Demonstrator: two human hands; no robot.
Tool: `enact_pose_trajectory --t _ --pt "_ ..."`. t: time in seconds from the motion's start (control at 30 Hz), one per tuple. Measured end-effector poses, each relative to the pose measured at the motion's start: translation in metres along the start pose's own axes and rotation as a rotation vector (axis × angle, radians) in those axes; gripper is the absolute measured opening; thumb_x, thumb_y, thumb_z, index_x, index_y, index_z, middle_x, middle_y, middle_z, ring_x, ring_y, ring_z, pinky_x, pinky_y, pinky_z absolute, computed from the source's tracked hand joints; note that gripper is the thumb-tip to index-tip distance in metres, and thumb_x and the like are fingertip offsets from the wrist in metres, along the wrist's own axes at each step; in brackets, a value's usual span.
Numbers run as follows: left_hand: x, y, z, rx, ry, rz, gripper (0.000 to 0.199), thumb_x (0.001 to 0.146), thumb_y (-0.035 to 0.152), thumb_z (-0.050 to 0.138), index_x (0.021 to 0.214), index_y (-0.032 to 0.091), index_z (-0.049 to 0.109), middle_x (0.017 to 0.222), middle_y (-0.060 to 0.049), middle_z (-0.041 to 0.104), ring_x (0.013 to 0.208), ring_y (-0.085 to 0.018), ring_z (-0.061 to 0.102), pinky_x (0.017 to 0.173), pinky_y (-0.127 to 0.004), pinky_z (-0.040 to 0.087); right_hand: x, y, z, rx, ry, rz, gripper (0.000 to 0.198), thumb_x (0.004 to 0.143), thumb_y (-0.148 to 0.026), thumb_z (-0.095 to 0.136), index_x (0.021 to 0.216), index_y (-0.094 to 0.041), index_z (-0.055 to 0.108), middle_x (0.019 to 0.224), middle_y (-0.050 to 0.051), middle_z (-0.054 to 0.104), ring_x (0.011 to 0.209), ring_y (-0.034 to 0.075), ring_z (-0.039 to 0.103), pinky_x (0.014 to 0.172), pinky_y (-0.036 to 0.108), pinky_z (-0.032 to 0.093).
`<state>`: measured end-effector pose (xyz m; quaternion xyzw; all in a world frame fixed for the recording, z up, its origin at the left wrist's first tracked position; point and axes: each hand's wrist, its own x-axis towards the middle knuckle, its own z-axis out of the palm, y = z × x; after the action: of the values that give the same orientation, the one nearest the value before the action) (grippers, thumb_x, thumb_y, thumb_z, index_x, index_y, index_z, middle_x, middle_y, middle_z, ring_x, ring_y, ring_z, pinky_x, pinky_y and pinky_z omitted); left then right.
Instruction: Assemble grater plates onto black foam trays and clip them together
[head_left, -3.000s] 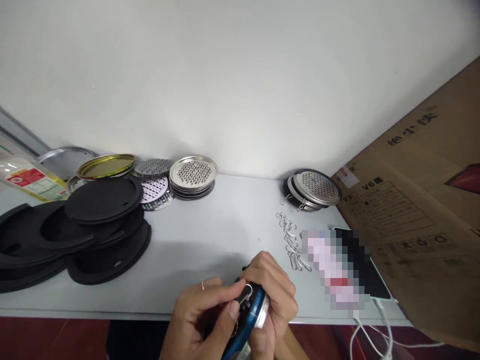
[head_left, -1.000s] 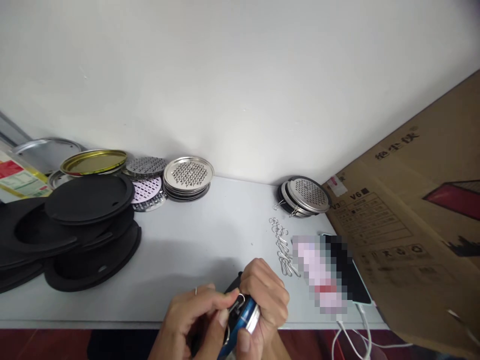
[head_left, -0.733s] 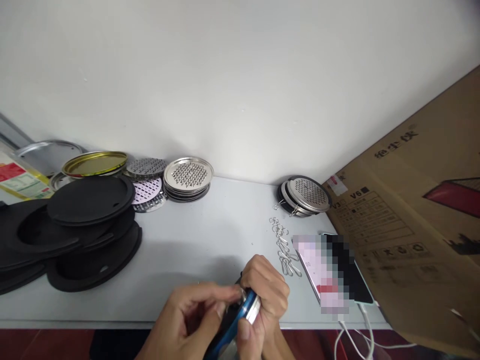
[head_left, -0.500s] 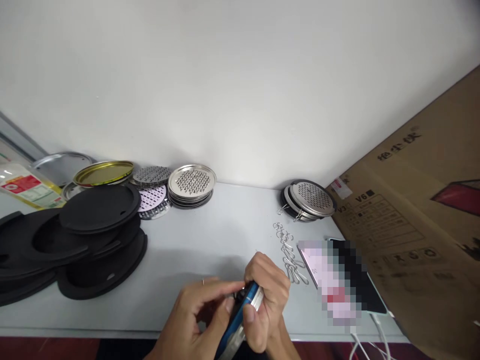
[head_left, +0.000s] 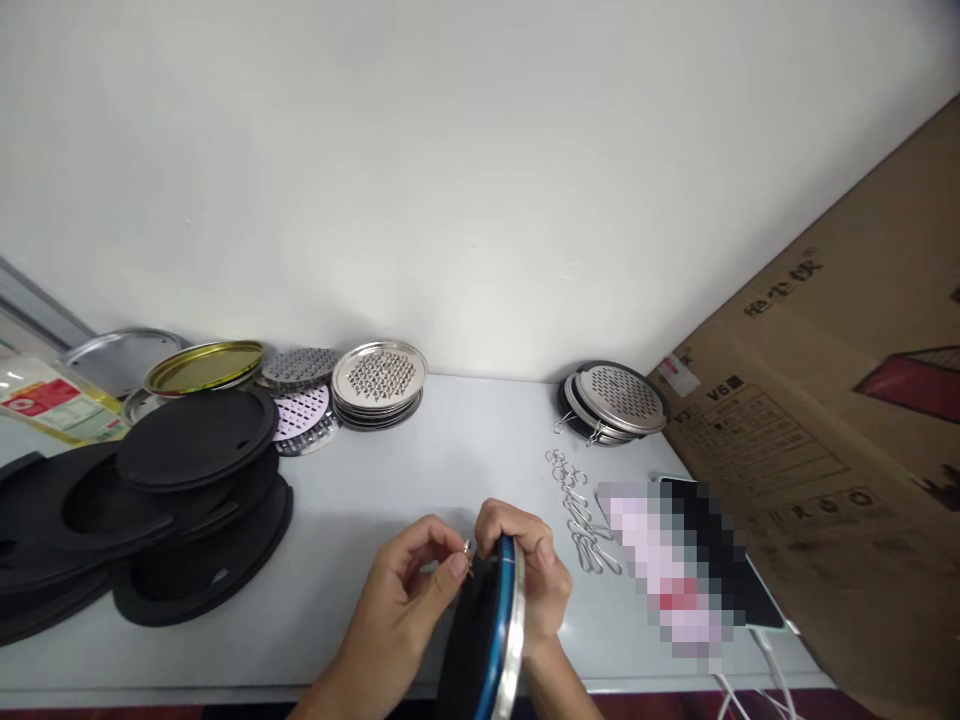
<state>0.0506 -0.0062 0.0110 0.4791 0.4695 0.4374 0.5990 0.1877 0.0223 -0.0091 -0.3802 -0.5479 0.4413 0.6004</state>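
Note:
My right hand grips the upper part of a round stack of discs, held on edge near the table's front. A black disc lies on its left side, then a blue rim, then a silver rim. My left hand pinches a small shiny metal piece between thumb and fingertips, just left of the black disc's top. Its exact shape is too small to make out. To the right of my hands lie several bent wire hooks in a row.
Black round holders pile up on the left, with a gold lid behind. A stack of round grater plates stands by the wall, and another grater set at the right. Phones and a big cardboard box border the right.
The disc stack has turned more upright, showing its black face edge and silver rim. My left hand has drawn off it slightly, and the small metal piece now shows in its fingertips.

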Motion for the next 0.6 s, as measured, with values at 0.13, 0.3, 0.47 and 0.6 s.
enact_pose_trajectory --t 0.13,0.3,0.47,0.6 --pt "-0.003 0.001 0.003 0.084 0.024 0.031 0.027 0.096 0.046 0.056 0.086 0.021 0.060 0.088 -0.001 0.060 0.084 -0.016 0.058 0.076 -0.024 0.047 0.001 0.003 -0.006 0.158 -0.013 0.043 0.057 0.089 -0.063 0.021 0.056 -0.023 0.046 0.053 0.001 0.042 0.051 0.019 0.041 0.051 0.033 0.032" --pt "-0.020 -0.003 0.005 0.231 0.123 0.088 0.038 0.100 0.051 0.042 0.080 0.022 0.055 0.072 0.000 0.054 0.068 -0.015 0.052 0.067 -0.026 0.041 0.003 0.006 -0.014 0.258 0.089 0.024 0.053 0.084 -0.063 0.040 0.054 -0.022 0.055 0.053 0.002 0.045 0.052 0.019 0.043 0.051 0.033 0.032" --pt "-0.040 -0.032 0.011 0.240 0.319 0.056 0.035 0.101 0.053 0.039 0.088 0.023 0.052 0.067 0.002 0.048 0.058 -0.014 0.043 0.056 -0.025 0.034 0.007 0.010 -0.017 0.329 0.290 0.059 0.048 0.084 -0.057 0.050 0.053 -0.021 0.059 0.053 0.001 0.049 0.053 0.017 0.043 0.053 0.032 0.032" --pt "-0.049 -0.052 0.011 0.401 0.330 0.234 0.040 0.098 0.059 0.040 0.109 0.025 0.056 0.067 0.002 0.050 0.057 -0.015 0.046 0.057 -0.026 0.039 0.012 0.013 -0.014 0.407 0.401 0.193 0.049 0.091 -0.050 0.043 0.052 -0.022 0.053 0.052 -0.001 0.047 0.051 0.016 0.044 0.053 0.030 0.035"
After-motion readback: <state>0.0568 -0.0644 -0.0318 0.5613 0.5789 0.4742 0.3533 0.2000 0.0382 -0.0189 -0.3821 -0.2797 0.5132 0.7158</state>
